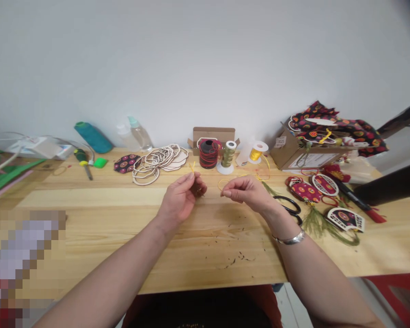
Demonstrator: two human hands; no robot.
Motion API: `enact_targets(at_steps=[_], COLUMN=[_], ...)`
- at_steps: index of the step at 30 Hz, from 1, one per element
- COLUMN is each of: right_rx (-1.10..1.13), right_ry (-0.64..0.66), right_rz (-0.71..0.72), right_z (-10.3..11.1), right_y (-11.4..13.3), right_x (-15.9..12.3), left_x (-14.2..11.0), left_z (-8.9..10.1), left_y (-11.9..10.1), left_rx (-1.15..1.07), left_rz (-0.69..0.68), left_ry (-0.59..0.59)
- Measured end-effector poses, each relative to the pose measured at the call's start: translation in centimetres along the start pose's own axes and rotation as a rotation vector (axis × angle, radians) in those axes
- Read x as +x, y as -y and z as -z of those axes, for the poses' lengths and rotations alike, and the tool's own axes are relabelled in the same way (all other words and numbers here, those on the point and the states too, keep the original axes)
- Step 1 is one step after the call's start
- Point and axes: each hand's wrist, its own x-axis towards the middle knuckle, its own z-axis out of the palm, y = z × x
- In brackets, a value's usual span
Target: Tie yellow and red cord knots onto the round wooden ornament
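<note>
Over the middle of the table, my left hand (181, 195) is closed in a pinch, and a short end of yellow cord (192, 166) sticks up from its fingertips. To its right, my right hand (242, 191) has thumb and forefinger pressed together at a thin loop of the same cord. More of that cord trails behind the right hand toward a white spool of yellow cord (257, 154). Black-handled scissors (289, 203) lie partly hidden behind my right wrist. The insides of my left fingers are hard to make out.
A black spool with red cord (208, 157) and an olive thread spool (228, 157) stand at the back. Wooden cutouts (160, 161) lie to the left. Tasselled fabric ornaments (307, 191) and a cardboard box (290, 148) are at right. Dark scraps dot the front.
</note>
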Motion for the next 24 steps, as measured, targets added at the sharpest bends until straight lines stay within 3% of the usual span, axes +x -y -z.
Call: enact_targets(at_steps=[5, 10, 12, 18, 24], right_rx=[-0.100, -0.365, -0.277, 0.110, 0.247], right_ry=[0.026, -0.327, -0.348, -0.239, -0.228], right_rz=[-0.023, 0.127, 0.157, 0.122, 0.120], right_z=[0.3, -0.6, -1.2, -2.6, -3.2], right_y=[0.1, -0.4, -0.7, -1.0, -1.0], right_x=[0.1, 1.0, 1.1, 1.0, 1.0], left_x=[0.0, -0.2, -0.4, -1.0, -1.1], left_z=[0.1, -0.1, -0.1, 0.0, 0.1], left_y=[0.2, 0.6, 0.8, 1.2, 1.5], left_rx=[0.113, 0.294, 0.364, 0.543, 0.679], left_rz=[-0.058, -0.096, -0.084, -0.011, 0.009], left_ry=[0.030, 0.078, 0.119, 0.236, 0.280])
